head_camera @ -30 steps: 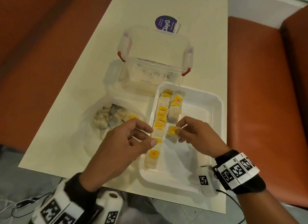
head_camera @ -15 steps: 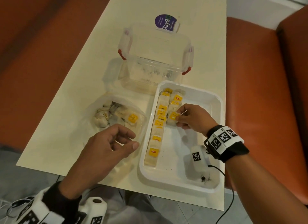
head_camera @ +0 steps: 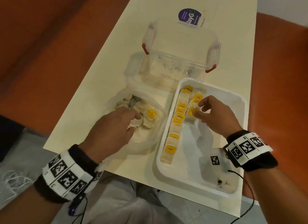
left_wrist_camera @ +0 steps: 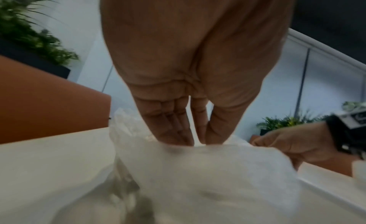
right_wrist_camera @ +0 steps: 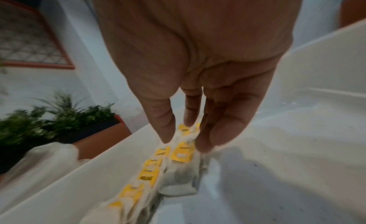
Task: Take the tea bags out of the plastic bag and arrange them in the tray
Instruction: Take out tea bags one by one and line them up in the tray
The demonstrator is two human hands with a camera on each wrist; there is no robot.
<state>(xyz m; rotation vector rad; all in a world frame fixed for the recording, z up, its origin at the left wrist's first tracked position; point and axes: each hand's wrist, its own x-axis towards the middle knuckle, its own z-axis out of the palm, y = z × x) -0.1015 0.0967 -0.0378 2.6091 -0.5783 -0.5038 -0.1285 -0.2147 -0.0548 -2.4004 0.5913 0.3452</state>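
Observation:
A white tray (head_camera: 221, 92) on the cream table holds a long row of tea bags (head_camera: 175, 135) with yellow tags and a shorter second row (head_camera: 196, 97) beside it. My right hand (head_camera: 196, 109) is in the tray, thumb and fingers pinching the nearest tea bag (right_wrist_camera: 181, 168) of the second row, which lies on the tray floor (right_wrist_camera: 307, 133). Left of the tray the clear plastic bag (head_camera: 146, 140) lies open with loose tea bags (head_camera: 150, 113) inside. My left hand (head_camera: 135, 122) reaches into it. The bag's plastic (left_wrist_camera: 208, 172) hides the left fingertips (left_wrist_camera: 184, 133).
A clear lidded container (head_camera: 180, 60) with red latches stands just behind the tray and bag. A purple card (head_camera: 190, 17) lies beyond it. Orange benches (head_camera: 275, 73) flank the narrow table. The tray overhangs close to the table's near edge (head_camera: 116, 170).
My right hand carried a tea bag up the tray and set it at the end of the second row. My left hand moved forward from the tray's edge into the plastic bag.

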